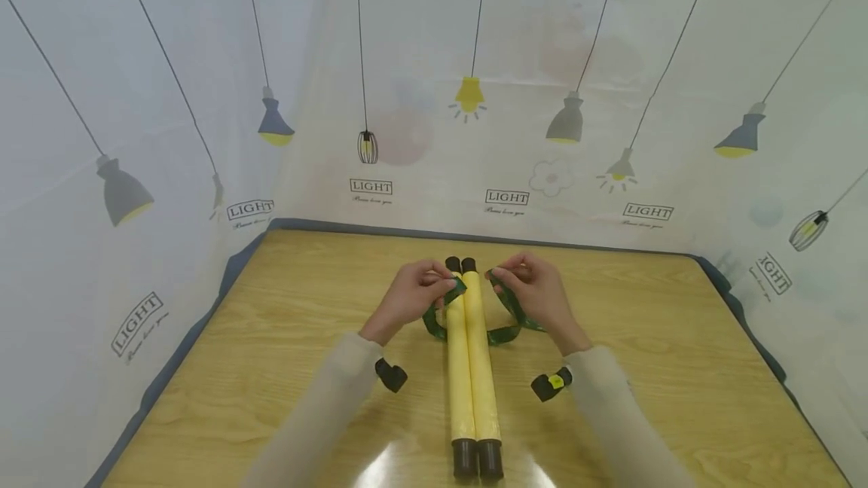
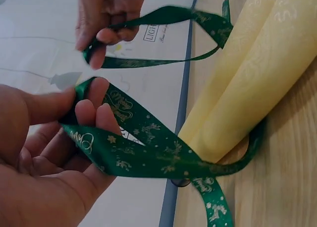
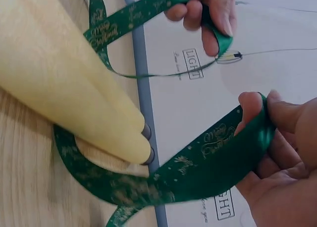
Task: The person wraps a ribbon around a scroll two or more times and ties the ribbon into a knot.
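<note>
Two pale yellow rolls with dark end caps lie side by side on the table, pointing away from me. A green ribbon printed with gold lettering and small figures runs beneath them and comes up on both sides. My left hand pinches a loop of it between thumb and fingers, left of the rolls. On the other side, my right hand pinches a second loop of the ribbon. Both loops are held up off the wood, close to the rolls' far ends.
The wooden table has a blue-grey edge along its back and sides. A white cloth wall printed with hanging lamps and the word LIGHT surrounds it. A black wrist camera hangs under the left sleeve, another under the right.
</note>
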`<state>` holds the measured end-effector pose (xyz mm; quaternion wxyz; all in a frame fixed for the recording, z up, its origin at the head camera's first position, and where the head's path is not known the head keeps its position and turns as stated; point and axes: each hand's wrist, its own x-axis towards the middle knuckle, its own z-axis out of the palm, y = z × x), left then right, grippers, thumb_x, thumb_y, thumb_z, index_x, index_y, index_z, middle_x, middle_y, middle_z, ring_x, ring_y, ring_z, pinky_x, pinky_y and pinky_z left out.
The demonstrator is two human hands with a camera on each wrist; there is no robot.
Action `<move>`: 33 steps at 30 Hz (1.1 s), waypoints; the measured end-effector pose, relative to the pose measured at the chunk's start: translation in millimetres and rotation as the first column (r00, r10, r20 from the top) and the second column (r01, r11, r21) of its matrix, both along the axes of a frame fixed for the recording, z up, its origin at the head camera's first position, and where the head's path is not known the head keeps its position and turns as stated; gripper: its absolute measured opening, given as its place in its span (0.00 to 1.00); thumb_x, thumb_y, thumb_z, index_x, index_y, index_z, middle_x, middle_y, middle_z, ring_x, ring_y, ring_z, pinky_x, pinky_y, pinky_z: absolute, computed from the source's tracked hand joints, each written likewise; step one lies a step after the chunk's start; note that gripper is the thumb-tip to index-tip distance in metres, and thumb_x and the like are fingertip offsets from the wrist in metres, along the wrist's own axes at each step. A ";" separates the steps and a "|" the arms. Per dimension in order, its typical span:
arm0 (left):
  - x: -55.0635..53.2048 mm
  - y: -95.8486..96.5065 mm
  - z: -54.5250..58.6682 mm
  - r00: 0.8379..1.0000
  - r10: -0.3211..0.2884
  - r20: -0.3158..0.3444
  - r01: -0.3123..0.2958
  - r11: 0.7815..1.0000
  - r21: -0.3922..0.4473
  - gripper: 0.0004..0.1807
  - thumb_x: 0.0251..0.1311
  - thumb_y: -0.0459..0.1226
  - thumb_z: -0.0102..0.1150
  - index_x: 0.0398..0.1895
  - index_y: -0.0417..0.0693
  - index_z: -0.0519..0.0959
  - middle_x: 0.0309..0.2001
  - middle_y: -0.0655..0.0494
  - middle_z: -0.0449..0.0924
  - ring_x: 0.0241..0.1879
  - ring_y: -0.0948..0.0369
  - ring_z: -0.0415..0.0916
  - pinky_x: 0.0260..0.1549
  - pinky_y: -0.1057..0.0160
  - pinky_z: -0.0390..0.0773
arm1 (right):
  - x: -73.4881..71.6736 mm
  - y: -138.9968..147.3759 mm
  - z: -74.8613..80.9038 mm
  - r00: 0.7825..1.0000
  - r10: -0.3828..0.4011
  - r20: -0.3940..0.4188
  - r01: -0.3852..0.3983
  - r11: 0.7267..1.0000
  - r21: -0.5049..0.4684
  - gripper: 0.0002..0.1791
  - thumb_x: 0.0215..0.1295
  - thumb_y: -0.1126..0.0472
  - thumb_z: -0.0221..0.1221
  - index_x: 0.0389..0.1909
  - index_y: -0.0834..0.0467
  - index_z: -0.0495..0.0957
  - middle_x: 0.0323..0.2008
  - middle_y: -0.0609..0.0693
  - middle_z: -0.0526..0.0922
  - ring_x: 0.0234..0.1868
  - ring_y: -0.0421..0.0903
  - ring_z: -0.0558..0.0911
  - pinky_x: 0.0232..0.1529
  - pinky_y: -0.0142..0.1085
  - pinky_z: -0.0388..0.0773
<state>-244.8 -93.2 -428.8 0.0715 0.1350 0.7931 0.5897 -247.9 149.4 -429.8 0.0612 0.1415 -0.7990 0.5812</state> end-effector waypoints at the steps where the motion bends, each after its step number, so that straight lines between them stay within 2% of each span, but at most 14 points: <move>1: -0.9 1.9 -1.2 1.000 -0.014 -0.004 0.014 1.000 -0.001 0.06 0.71 0.38 0.62 0.45 0.46 0.82 0.32 0.44 0.85 0.28 0.49 0.79 0.29 0.55 0.79 | 0.2 -2.8 0.2 1.000 -0.010 -0.011 0.010 1.000 0.003 0.09 0.71 0.60 0.64 0.44 0.63 0.80 0.43 0.60 0.90 0.37 0.44 0.90 0.41 0.31 0.84; 4: -1.5 7.2 -3.2 0.998 -0.056 -0.016 0.056 0.998 -0.001 0.06 0.70 0.39 0.63 0.44 0.47 0.84 0.37 0.40 0.85 0.28 0.54 0.77 0.37 0.44 0.82 | 1.2 -9.8 0.2 1.000 -0.017 -0.023 0.018 0.999 0.030 0.11 0.70 0.56 0.66 0.43 0.59 0.83 0.42 0.55 0.89 0.40 0.37 0.86 0.44 0.30 0.82; 8: -0.1 12.9 -5.0 0.995 -0.086 -0.048 0.086 0.996 -0.012 0.06 0.70 0.38 0.64 0.45 0.47 0.85 0.37 0.40 0.84 0.29 0.55 0.77 0.40 0.38 0.81 | 2.8 -14.6 -2.0 0.999 0.033 0.011 -0.034 0.999 0.043 0.11 0.70 0.52 0.66 0.45 0.55 0.84 0.42 0.53 0.89 0.41 0.38 0.84 0.46 0.31 0.80; 12: 0.6 16.7 -7.5 0.995 -0.069 -0.068 0.068 0.998 -0.015 0.05 0.70 0.37 0.64 0.44 0.47 0.85 0.38 0.44 0.85 0.31 0.54 0.80 0.41 0.39 0.82 | 3.9 -15.3 -5.9 0.994 0.091 0.058 -0.094 0.994 0.047 0.10 0.70 0.52 0.65 0.45 0.53 0.83 0.43 0.52 0.89 0.44 0.41 0.86 0.49 0.36 0.81; 16: 0.2 18.5 -9.3 0.995 -0.043 -0.087 0.045 0.999 0.020 0.05 0.68 0.36 0.66 0.43 0.47 0.82 0.38 0.45 0.86 0.32 0.52 0.82 0.41 0.39 0.83 | 5.0 -14.5 -8.3 0.987 0.128 0.096 -0.135 0.988 0.072 0.10 0.72 0.51 0.64 0.46 0.52 0.83 0.44 0.52 0.90 0.48 0.45 0.87 0.53 0.42 0.81; 20: -0.6 19.2 -9.8 0.989 -0.039 -0.139 0.046 0.998 0.044 0.13 0.67 0.34 0.66 0.53 0.49 0.78 0.38 0.46 0.86 0.33 0.54 0.84 0.39 0.44 0.85 | 6.3 -13.2 -8.1 0.979 0.163 0.121 -0.174 0.981 0.088 0.12 0.73 0.50 0.62 0.48 0.52 0.82 0.48 0.53 0.89 0.52 0.48 0.87 0.56 0.48 0.81; 23: -1.0 18.7 -9.8 0.979 -0.051 -0.197 0.047 0.999 -0.026 0.16 0.68 0.34 0.65 0.58 0.50 0.80 0.39 0.50 0.86 0.35 0.55 0.85 0.36 0.53 0.87 | 6.5 -11.7 -6.2 0.976 0.179 0.120 -0.192 0.976 0.107 0.12 0.73 0.50 0.62 0.49 0.53 0.81 0.49 0.55 0.88 0.53 0.50 0.87 0.56 0.48 0.81; 25: -1.2 17.9 -9.5 0.969 -0.063 -0.238 0.041 0.994 -0.099 0.13 0.68 0.36 0.65 0.54 0.51 0.84 0.40 0.53 0.86 0.37 0.57 0.84 0.34 0.60 0.86 | 6.1 -10.4 -4.1 0.975 0.187 0.116 -0.202 0.970 0.135 0.13 0.73 0.50 0.62 0.51 0.53 0.81 0.49 0.56 0.88 0.51 0.51 0.87 0.55 0.48 0.81; 28: -0.9 16.2 -9.1 0.957 -0.086 -0.276 0.037 0.983 -0.177 0.06 0.68 0.38 0.65 0.44 0.50 0.88 0.41 0.55 0.84 0.38 0.58 0.82 0.33 0.65 0.85 | 4.9 -8.2 -0.5 0.971 0.201 0.134 -0.224 0.955 0.195 0.17 0.72 0.48 0.63 0.54 0.53 0.80 0.52 0.55 0.86 0.52 0.52 0.86 0.54 0.49 0.81; 31: -1.4 14.9 -9.1 0.946 -0.105 -0.308 0.034 0.973 -0.229 0.06 0.68 0.40 0.66 0.41 0.49 0.88 0.42 0.55 0.80 0.40 0.60 0.79 0.36 0.67 0.83 | 4.3 -5.2 3.3 0.962 0.215 0.167 -0.255 0.926 0.277 0.21 0.71 0.44 0.63 0.56 0.52 0.80 0.54 0.53 0.85 0.52 0.49 0.85 0.53 0.48 0.83; 33: -2.0 14.6 -9.1 0.938 -0.122 -0.326 0.035 0.965 -0.259 0.06 0.68 0.41 0.66 0.39 0.50 0.88 0.42 0.57 0.79 0.41 0.61 0.76 0.38 0.67 0.81 | 4.0 -2.6 4.9 0.952 0.233 0.199 -0.287 0.904 0.316 0.19 0.71 0.43 0.63 0.53 0.52 0.83 0.49 0.52 0.86 0.45 0.46 0.85 0.47 0.44 0.82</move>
